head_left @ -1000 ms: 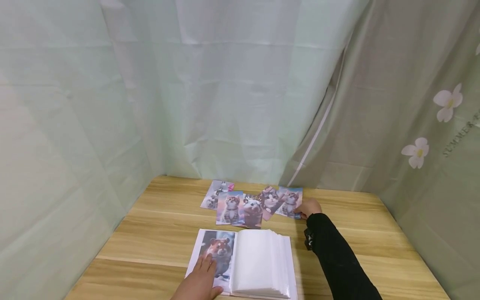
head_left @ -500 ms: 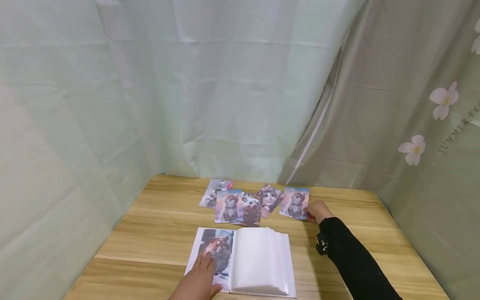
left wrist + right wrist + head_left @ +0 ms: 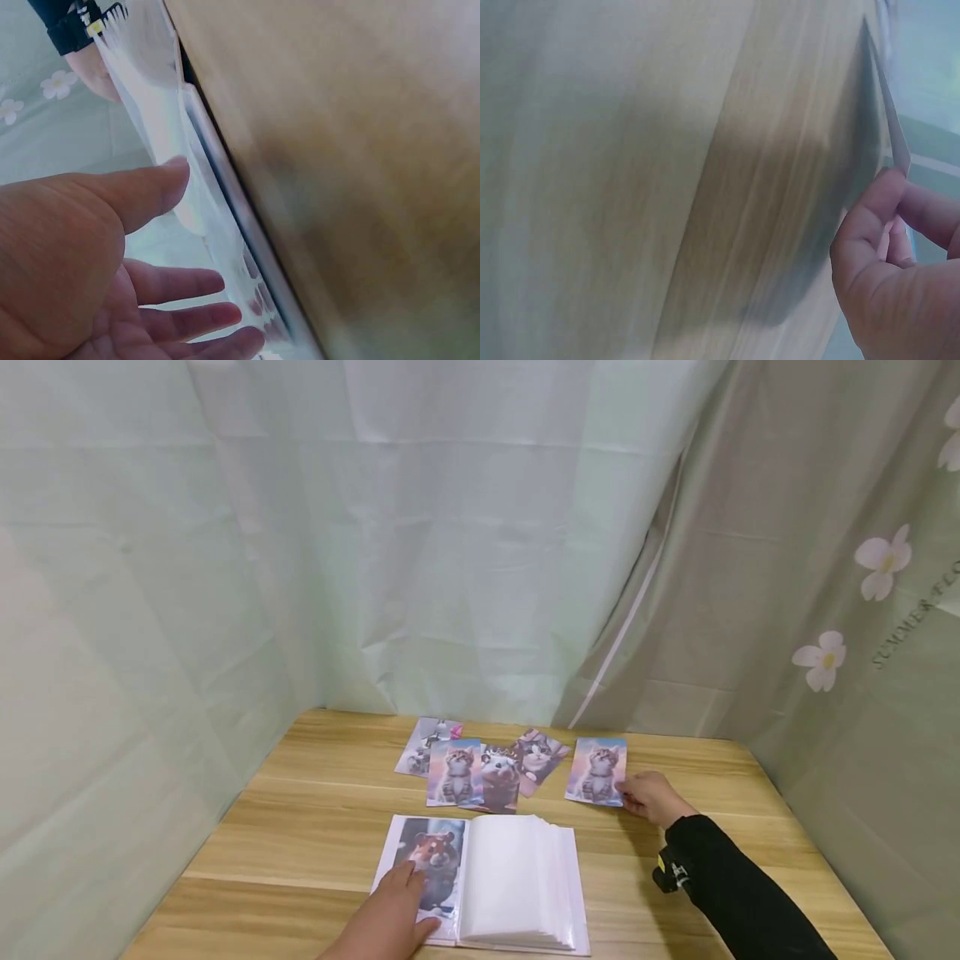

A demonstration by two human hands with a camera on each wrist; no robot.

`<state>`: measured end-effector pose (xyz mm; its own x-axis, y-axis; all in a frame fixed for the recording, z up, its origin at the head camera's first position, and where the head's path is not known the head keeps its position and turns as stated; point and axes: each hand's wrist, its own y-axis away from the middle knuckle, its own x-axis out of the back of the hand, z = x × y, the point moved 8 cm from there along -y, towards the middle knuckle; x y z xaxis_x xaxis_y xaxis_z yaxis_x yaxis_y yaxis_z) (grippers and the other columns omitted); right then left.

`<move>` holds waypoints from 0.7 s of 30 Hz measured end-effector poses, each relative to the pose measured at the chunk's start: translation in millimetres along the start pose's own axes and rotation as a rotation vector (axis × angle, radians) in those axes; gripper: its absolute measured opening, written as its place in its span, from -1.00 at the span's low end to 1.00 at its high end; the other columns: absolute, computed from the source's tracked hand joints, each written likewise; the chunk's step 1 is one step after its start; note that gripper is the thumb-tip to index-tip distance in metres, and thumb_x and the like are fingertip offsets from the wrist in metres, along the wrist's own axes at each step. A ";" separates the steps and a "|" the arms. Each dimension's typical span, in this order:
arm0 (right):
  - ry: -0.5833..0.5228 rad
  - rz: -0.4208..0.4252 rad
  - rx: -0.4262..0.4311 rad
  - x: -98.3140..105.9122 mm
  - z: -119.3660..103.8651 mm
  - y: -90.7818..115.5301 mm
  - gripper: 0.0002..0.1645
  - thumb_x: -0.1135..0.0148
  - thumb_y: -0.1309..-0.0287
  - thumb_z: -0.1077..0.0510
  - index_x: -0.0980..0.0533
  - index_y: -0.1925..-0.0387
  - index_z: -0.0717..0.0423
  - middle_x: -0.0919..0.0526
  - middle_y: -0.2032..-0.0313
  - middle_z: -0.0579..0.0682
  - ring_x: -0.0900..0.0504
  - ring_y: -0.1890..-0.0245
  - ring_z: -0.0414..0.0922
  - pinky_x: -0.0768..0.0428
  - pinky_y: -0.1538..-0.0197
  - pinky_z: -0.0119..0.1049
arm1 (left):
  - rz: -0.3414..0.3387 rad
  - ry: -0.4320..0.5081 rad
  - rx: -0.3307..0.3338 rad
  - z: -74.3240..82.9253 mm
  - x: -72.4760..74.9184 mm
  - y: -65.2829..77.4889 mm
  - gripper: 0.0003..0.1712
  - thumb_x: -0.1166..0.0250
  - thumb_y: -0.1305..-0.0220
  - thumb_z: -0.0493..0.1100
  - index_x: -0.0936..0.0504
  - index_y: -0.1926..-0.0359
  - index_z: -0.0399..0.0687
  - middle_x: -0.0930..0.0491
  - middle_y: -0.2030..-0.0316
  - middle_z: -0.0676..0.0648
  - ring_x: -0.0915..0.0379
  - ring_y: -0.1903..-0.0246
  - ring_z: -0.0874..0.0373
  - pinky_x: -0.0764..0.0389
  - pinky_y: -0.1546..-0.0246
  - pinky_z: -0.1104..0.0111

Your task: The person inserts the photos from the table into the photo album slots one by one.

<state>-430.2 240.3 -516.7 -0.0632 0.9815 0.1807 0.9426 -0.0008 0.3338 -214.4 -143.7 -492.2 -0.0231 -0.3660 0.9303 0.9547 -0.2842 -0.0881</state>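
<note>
A photo album (image 3: 517,877) lies open at the front of the table, with a hamster photo (image 3: 437,860) in its left page and blank sleeves on the right. My left hand (image 3: 390,910) rests on the left page, fingers extended over the lower part of that photo; the left wrist view shows its thumb and fingers spread along the album. My right hand (image 3: 652,795) pinches the lower right corner of a kitten photo (image 3: 597,768) between thumb and fingers. In the right wrist view this photo (image 3: 889,105) is seen edge-on, tilted up from the wood with a shadow beneath.
Left of the held photo lie a tilted cat photo (image 3: 536,760), a crowned-animal photo (image 3: 501,781), a second kitten photo (image 3: 455,774) and a greyish photo (image 3: 415,752), partly overlapping. Pale curtains (image 3: 465,543) enclose the wooden table (image 3: 300,827) at the back and sides.
My right hand has drawn the kitten photo rightward and slightly nearer, away from the tilted cat photo beside it. The left hand stays on the album, shifted slightly.
</note>
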 end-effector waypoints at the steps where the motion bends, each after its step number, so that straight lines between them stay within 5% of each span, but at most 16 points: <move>1: 0.002 -0.008 0.009 1.5 -1.3 2.3 -0.91 -0.18 -0.28 0.42 -0.49 0.33 0.44 -0.50 0.50 -0.02 -0.50 0.51 -0.18 -0.58 0.39 -0.40 | 0.007 0.007 0.015 0.3 2.0 -0.8 -0.28 -0.48 -0.14 0.02 -0.53 -0.06 -0.53 -0.45 -0.14 -0.49 -0.37 -0.17 -0.41 -0.43 -0.18 -0.16; 6: 0.032 -0.032 0.029 9.3 -9.4 14.7 -0.85 -0.15 -0.33 0.38 -0.48 0.25 0.51 -0.49 0.52 -0.02 -0.51 0.52 -0.18 -0.58 0.40 -0.40 | 0.006 0.026 0.023 11.8 8.6 -8.5 -0.23 -0.45 -0.18 0.02 -0.49 -0.17 -0.54 -0.41 -0.23 -0.44 -0.33 -0.26 -0.35 -0.42 -0.21 -0.12; 12: 0.030 -0.035 0.029 15.6 -21.2 28.7 -0.88 -0.17 -0.34 0.35 -0.50 0.33 0.38 -0.48 0.54 -0.03 -0.51 0.54 -0.18 -0.60 0.39 -0.40 | -0.053 -0.049 -0.123 42.1 0.7 -20.9 -0.20 -0.35 -0.28 0.14 -0.45 -0.27 -0.43 -0.39 -0.30 -0.34 -0.33 -0.31 -0.20 -0.47 -0.22 0.02; 21: -0.016 -0.113 0.046 -18.7 -34.0 39.8 -0.91 -0.20 -0.33 0.35 -0.51 0.33 0.31 -0.53 0.45 -0.02 -0.52 0.47 -0.19 -0.63 0.34 -0.42 | -0.105 -0.075 -0.205 63.8 -13.2 -32.6 -0.16 -0.18 -0.38 0.26 -0.39 -0.38 -0.30 -0.26 -0.42 -0.33 -0.21 -0.40 -0.18 -0.38 -0.32 0.07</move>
<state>-402.7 215.4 -475.3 -0.1653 0.9778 0.1288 0.9438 0.1189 0.3084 -226.3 -73.0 -478.8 -0.0900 -0.2602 0.9613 0.8678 -0.4942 -0.0525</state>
